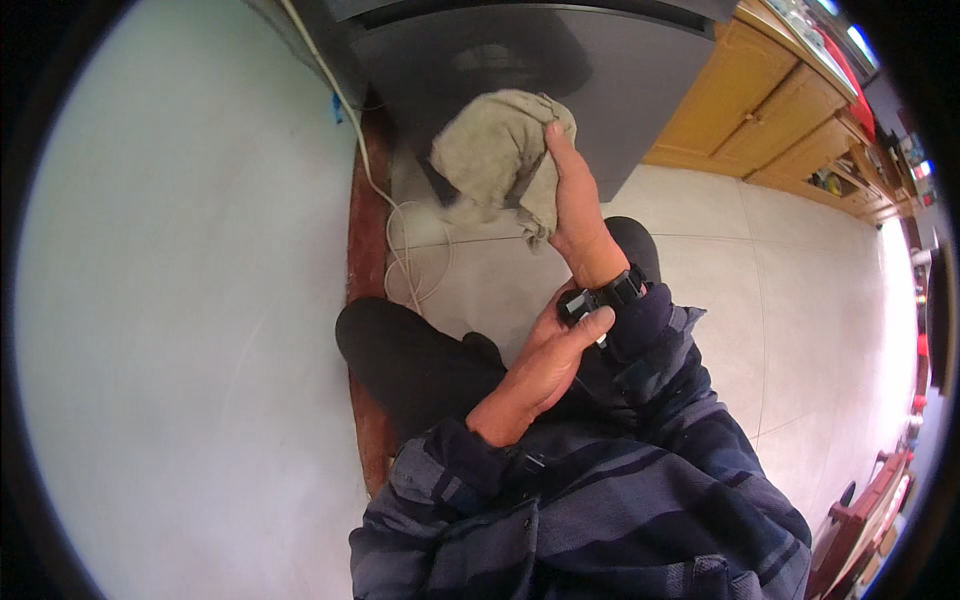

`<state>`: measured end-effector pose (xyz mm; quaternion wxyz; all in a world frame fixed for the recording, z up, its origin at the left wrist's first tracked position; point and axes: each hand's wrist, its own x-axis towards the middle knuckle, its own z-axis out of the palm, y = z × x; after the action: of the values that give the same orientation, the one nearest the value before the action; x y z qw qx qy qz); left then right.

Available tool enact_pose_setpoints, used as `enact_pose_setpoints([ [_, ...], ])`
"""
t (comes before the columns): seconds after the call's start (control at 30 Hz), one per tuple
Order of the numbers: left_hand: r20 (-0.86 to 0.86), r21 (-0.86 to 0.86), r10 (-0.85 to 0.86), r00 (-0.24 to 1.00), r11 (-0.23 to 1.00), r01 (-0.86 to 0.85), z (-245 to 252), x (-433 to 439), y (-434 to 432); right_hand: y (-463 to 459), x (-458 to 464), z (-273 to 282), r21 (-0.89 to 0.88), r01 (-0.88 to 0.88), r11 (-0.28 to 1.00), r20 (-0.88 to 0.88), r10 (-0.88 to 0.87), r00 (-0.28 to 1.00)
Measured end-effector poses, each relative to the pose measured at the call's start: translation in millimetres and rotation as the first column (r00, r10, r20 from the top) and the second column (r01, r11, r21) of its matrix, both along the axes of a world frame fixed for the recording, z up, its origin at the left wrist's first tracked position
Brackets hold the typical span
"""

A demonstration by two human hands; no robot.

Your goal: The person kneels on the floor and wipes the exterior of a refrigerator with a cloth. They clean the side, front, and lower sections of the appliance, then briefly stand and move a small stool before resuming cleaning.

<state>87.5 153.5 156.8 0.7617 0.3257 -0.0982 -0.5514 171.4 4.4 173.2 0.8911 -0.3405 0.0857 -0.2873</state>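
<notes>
My right hand (576, 195) reaches forward with a crumpled grey-beige cloth (487, 150) gripped in it, the thumb lying along the cloth's right side. A black device on a strap (577, 304) sits around my right wrist. Wrapped about that device is my left hand (551, 345), its thumb on the device and its other fingers partly hidden beneath. Behind the cloth stands a dark grey, glossy appliance front (637, 97), with a recessed slot along its top. The cloth covers part of the appliance's lower edge; whether the two touch I cannot tell.
A pale wall (187, 300) with a reddish-brown baseboard (367, 247) runs along my left. A white cable (360, 135) hangs down and coils on the tiled floor (697, 300). Wooden cabinets (750, 105) stand at the far right. My bent knees (405, 352) are below the hands.
</notes>
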Motion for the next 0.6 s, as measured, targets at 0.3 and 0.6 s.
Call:
enact_pose_setpoints([
  [0.3, 0.548, 0.2, -0.17, 0.819, 0.977, 0.069, 35, -10, -9, -19, -38, 40, 0.267, -0.168, 0.949, 0.317, 0.078, 0.945],
  [0.6, 0.557, 0.131, -0.217, 0.801, 0.976, 0.173, 20, -4, -11, -35, -38, 27, 0.27, -0.117, 0.956, 0.303, 0.031, 0.952],
])
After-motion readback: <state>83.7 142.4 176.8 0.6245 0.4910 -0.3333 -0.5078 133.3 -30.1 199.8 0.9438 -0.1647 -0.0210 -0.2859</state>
